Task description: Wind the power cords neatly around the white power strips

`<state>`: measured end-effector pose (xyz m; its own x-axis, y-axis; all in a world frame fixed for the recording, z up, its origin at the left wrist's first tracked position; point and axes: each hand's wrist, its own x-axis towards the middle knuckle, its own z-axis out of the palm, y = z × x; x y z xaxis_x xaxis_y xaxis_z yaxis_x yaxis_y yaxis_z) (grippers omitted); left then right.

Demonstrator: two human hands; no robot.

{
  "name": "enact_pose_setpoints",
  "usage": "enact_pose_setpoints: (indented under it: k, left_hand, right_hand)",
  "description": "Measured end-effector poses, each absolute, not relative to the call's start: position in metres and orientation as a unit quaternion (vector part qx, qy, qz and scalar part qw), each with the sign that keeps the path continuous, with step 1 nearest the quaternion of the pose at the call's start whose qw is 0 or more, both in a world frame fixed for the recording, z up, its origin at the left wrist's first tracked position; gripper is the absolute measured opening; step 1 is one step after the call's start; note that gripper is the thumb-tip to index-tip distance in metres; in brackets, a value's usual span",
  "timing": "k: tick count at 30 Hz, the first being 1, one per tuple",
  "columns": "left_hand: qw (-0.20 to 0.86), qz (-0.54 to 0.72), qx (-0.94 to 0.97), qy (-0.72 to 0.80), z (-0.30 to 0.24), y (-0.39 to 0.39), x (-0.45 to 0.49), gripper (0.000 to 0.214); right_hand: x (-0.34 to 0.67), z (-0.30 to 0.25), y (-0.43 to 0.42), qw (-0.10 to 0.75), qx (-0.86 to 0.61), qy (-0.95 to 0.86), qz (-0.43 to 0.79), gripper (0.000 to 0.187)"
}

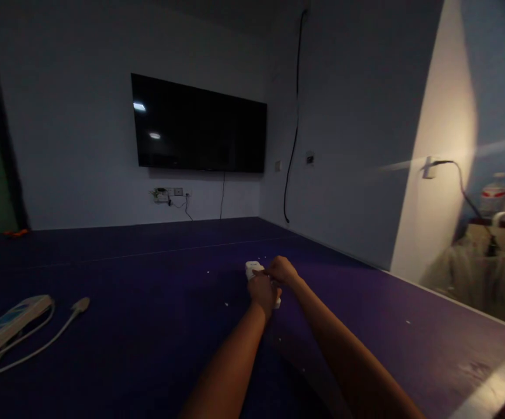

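Note:
Both my arms reach forward over a dark blue table [147, 326]. My left hand [262, 293] is closed around a small white object [253, 269] that I cannot name in the dim light. My right hand [282, 269] pinches the same white object from the right side. The two hands touch each other. Tiny white specks lie on the table around them.
A white power strip [5, 329] with its cord and plug [80, 304] lies at the table's left. A dark television [198, 125] hangs on the far wall above wall sockets [168, 194]. At the right stands a white pillar [440, 151] with a plugged-in charger [429, 169].

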<state>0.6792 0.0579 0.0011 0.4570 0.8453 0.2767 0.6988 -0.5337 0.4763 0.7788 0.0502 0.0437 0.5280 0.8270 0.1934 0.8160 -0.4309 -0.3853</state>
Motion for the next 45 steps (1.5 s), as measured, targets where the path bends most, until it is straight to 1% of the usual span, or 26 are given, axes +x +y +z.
enact_pose_setpoints:
  k: [5,9,14,18,24,30,35,39,42,45]
  left_hand:
    - [0.142,0.247,0.837,0.467,-0.004,0.068,0.689,0.087]
    - [0.130,0.242,0.831,0.484,-0.007,0.071,0.692,0.088]
    - [0.116,0.247,0.824,0.496,-0.009,0.068,0.694,0.085]
    - [0.122,0.257,0.811,0.511,-0.011,0.063,0.693,0.076]
    - [0.152,0.255,0.801,0.520,-0.010,0.059,0.686,0.066]
    - [0.161,0.232,0.818,0.501,-0.004,0.057,0.678,0.069]
    - [0.157,0.210,0.833,0.488,0.002,0.055,0.671,0.066]
    - [0.143,0.201,0.845,0.474,0.007,0.050,0.656,0.062]
    - [0.125,0.203,0.855,0.460,0.011,0.045,0.628,0.061]
    - [0.066,0.218,0.865,0.447,0.015,0.045,0.579,0.060]
  right_hand:
    - [0.793,0.027,0.038,0.258,-0.830,-0.495,-0.012,0.039]
    - [0.790,0.001,0.026,0.278,-0.844,-0.457,-0.042,0.044]
    - [0.780,-0.021,0.017,0.279,-0.854,-0.435,-0.065,0.042]
    - [0.777,-0.020,0.013,0.259,-0.855,-0.439,-0.089,0.041]
    - [0.779,-0.019,0.012,0.234,-0.851,-0.456,-0.118,0.047]
    - [0.779,-0.018,0.012,0.229,-0.823,-0.506,-0.116,0.046]
    - [0.777,-0.020,0.012,0.253,-0.773,-0.564,-0.142,0.043]
    - [0.780,-0.028,0.015,0.273,-0.724,-0.608,-0.178,0.043]
    - [0.783,-0.032,0.018,0.281,-0.710,-0.613,-0.200,0.044]
    - [0.784,-0.034,0.019,0.277,-0.701,-0.623,-0.210,0.046]
